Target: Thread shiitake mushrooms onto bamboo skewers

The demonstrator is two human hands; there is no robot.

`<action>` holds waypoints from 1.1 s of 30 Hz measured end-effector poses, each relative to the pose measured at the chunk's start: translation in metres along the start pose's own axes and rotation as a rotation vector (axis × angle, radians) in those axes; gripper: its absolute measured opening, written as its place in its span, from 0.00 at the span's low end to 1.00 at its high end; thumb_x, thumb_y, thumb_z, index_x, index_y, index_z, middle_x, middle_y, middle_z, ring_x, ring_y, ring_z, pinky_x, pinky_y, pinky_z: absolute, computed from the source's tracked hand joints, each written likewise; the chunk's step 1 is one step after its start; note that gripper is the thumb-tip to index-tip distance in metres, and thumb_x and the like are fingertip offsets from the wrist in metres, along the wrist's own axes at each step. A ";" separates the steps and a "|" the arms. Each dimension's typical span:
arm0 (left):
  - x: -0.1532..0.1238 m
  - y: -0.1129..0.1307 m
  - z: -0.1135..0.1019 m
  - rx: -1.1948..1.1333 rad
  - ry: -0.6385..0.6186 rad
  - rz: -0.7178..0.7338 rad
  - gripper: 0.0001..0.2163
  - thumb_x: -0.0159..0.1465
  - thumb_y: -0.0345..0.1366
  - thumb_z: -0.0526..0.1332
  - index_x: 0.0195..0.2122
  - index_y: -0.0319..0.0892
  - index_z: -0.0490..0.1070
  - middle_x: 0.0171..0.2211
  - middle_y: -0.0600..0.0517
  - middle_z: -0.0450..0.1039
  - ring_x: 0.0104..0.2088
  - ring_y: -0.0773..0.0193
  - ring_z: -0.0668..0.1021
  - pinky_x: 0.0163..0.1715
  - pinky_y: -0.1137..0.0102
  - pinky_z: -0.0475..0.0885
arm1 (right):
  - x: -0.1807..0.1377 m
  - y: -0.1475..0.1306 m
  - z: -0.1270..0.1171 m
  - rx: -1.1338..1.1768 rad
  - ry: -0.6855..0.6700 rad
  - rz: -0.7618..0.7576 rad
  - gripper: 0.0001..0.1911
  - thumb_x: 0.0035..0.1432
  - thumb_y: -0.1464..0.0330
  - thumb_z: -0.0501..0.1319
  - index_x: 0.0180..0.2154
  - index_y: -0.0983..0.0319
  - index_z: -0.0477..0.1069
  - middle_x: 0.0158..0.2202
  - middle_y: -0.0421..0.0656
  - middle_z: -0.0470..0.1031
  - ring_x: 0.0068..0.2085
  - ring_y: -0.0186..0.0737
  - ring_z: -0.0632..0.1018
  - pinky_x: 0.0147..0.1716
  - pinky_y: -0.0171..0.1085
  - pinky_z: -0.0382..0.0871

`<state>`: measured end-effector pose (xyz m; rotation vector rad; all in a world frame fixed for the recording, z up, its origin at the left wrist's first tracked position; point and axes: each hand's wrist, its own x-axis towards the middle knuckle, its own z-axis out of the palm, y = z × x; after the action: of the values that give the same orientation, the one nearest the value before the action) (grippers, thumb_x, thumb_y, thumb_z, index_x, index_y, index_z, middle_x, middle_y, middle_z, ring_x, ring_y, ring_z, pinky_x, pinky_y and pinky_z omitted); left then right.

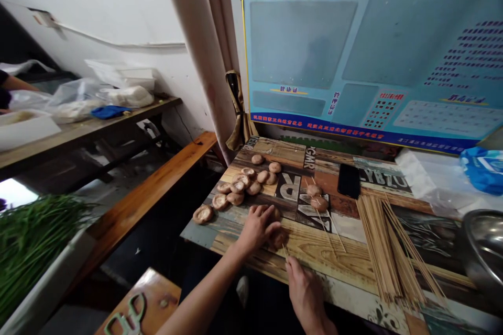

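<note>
My left hand lies curled over brown mushrooms near the front edge of the printed wooden table, pressing them down. My right hand is pinched on a thin bamboo skewer whose tip points into the mushrooms under the left hand. A cluster of loose mushrooms lies to the left and behind. A skewer with mushrooms threaded on it rests in the middle of the table.
A bundle of bamboo skewers lies to the right, beside a black phone and a metal bowl. Plastic bags sit at the far right. A wooden bench, green chives and scissors are to the left.
</note>
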<state>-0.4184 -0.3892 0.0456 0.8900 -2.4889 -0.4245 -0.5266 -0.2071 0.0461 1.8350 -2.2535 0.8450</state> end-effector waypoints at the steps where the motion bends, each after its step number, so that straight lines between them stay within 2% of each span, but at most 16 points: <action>1: -0.001 0.005 0.001 0.029 0.011 -0.003 0.28 0.66 0.54 0.58 0.61 0.41 0.67 0.54 0.39 0.71 0.52 0.48 0.72 0.54 0.51 0.67 | 0.001 0.000 0.002 -0.010 0.003 0.004 0.30 0.74 0.65 0.38 0.35 0.60 0.77 0.18 0.41 0.77 0.17 0.36 0.78 0.15 0.31 0.60; 3: -0.005 0.014 0.004 0.095 0.031 -0.013 0.33 0.64 0.58 0.58 0.64 0.40 0.64 0.56 0.37 0.69 0.55 0.46 0.70 0.56 0.49 0.65 | 0.002 0.003 0.003 -0.030 0.002 0.016 0.30 0.74 0.64 0.38 0.35 0.59 0.77 0.17 0.40 0.76 0.16 0.36 0.77 0.14 0.31 0.59; 8: -0.011 0.024 0.011 0.163 0.051 -0.033 0.29 0.66 0.53 0.58 0.64 0.44 0.65 0.57 0.38 0.65 0.57 0.44 0.66 0.57 0.48 0.64 | -0.003 0.017 -0.002 -0.015 -0.024 -0.009 0.30 0.74 0.63 0.37 0.39 0.59 0.77 0.23 0.42 0.80 0.19 0.36 0.79 0.16 0.31 0.63; 12: -0.012 0.020 0.016 0.139 0.046 -0.068 0.29 0.65 0.52 0.60 0.64 0.46 0.65 0.58 0.37 0.61 0.56 0.43 0.65 0.56 0.47 0.65 | -0.003 0.020 0.002 -0.042 0.026 -0.053 0.29 0.74 0.65 0.38 0.36 0.61 0.77 0.22 0.43 0.79 0.19 0.37 0.79 0.18 0.32 0.64; 18: -0.011 0.019 0.020 0.079 0.060 -0.079 0.26 0.66 0.50 0.60 0.64 0.48 0.66 0.57 0.39 0.60 0.56 0.44 0.65 0.56 0.47 0.65 | 0.012 0.012 0.007 -0.004 -0.013 0.018 0.25 0.73 0.67 0.41 0.31 0.59 0.73 0.22 0.43 0.78 0.22 0.36 0.79 0.20 0.32 0.62; 22: -0.011 0.021 0.019 0.097 0.061 -0.082 0.26 0.66 0.49 0.60 0.63 0.47 0.66 0.57 0.38 0.60 0.56 0.43 0.65 0.56 0.46 0.65 | 0.030 0.009 0.016 0.030 -0.035 0.024 0.23 0.72 0.69 0.42 0.33 0.60 0.72 0.23 0.44 0.78 0.24 0.36 0.79 0.24 0.31 0.62; 27: -0.010 0.022 0.018 0.133 0.095 -0.061 0.25 0.67 0.49 0.59 0.62 0.46 0.67 0.54 0.39 0.65 0.54 0.45 0.67 0.56 0.47 0.65 | 0.048 0.011 0.029 0.031 -0.106 0.070 0.18 0.69 0.73 0.44 0.33 0.61 0.71 0.22 0.43 0.78 0.23 0.35 0.79 0.21 0.31 0.57; 33: -0.012 0.016 0.022 0.168 0.172 -0.026 0.23 0.66 0.46 0.61 0.61 0.45 0.69 0.53 0.40 0.67 0.55 0.46 0.68 0.55 0.50 0.68 | 0.037 0.006 0.006 -0.032 -0.306 0.128 0.09 0.64 0.75 0.55 0.35 0.60 0.72 0.29 0.42 0.81 0.30 0.37 0.82 0.26 0.30 0.62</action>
<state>-0.4301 -0.3664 0.0303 0.9808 -2.3825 -0.1411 -0.5405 -0.2417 0.0551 1.9376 -2.5722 0.5729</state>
